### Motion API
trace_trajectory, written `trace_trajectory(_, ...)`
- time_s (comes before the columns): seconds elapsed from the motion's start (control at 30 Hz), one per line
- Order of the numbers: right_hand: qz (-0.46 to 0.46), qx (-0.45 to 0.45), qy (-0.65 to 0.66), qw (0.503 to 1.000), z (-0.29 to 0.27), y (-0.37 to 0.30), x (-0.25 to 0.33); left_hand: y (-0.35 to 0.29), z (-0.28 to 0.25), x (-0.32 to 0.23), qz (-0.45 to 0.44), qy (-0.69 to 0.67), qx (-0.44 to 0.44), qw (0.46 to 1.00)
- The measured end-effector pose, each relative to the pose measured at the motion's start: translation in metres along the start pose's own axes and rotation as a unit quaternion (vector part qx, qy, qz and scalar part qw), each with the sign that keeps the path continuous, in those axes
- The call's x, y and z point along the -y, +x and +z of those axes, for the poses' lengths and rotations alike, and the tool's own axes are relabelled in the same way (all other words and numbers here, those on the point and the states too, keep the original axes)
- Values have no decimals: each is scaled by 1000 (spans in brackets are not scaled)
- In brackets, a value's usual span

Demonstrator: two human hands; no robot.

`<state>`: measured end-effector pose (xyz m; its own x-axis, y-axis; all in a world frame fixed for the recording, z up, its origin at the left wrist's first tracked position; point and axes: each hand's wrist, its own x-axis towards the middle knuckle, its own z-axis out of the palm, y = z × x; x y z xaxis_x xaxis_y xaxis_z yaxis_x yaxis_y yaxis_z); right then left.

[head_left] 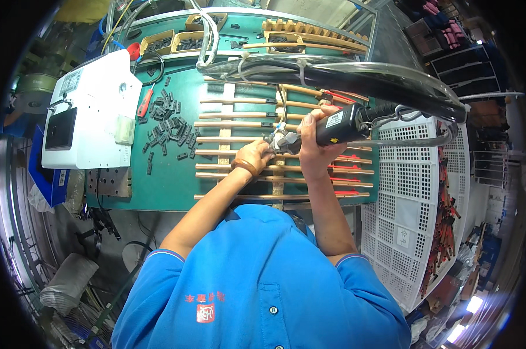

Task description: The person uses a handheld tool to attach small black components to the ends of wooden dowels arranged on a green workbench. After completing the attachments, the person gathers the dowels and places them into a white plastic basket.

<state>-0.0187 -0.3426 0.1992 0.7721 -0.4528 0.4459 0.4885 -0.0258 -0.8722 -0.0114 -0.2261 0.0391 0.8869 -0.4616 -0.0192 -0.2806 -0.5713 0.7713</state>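
Note:
My right hand (pixel 316 144) is wrapped round a black electric screwdriver (pixel 339 125), tilted with its silvery nose toward my left hand. My left hand (pixel 254 156) is closed at the nose, over the rods; what its fingers pinch is hidden. Under both hands lies a row of copper-coloured rods (pixel 222 139), side by side across light wooden strips (pixel 227 93). Small black clips (pixel 268 124) sit on some rods. Several rods have red parts (pixel 347 180) at their right ends. Left of the rods, many loose black pieces (pixel 168 125) lie scattered on the green table.
A white machine (pixel 88 110) stands at the table's left, beside a red-handled screwdriver (pixel 146 103). Clear and black hoses (pixel 379 78) arch over the work to the driver. Boxes of black parts (pixel 190 42) line the back. White perforated crates (pixel 399 192) stand at the right.

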Motion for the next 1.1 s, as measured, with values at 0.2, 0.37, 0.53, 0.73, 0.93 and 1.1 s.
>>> trace_trajectory(0.2, -20, 4, -8, 1000, -1, -2, -1, -1, -3, -7, -5, 21, -15, 1000)
trace_trajectory(0.37, 4, -7, 4, 1000, 3, 0, -5, 0, -3, -8, -9, 13, -7, 1000)
trace_trajectory(0.53, -13, 15, -25, 999, 13, 1, 3, 0, -1, -4, -16, 11, -10, 1000)
trace_trajectory(0.73, -27, -5, -24, 999, 12, 2, -3, -2, -3, -4, -22, 22, -12, 999)
trace_trajectory(0.93, 7, 9, -32, 999, 10, -3, -2, -1, -8, -6, -38, 35, 19, 998)
trace_trajectory(1.1, 89, -15, 72, 993, 6, -5, -1, -1, -13, -7, -31, 44, 29, 998)
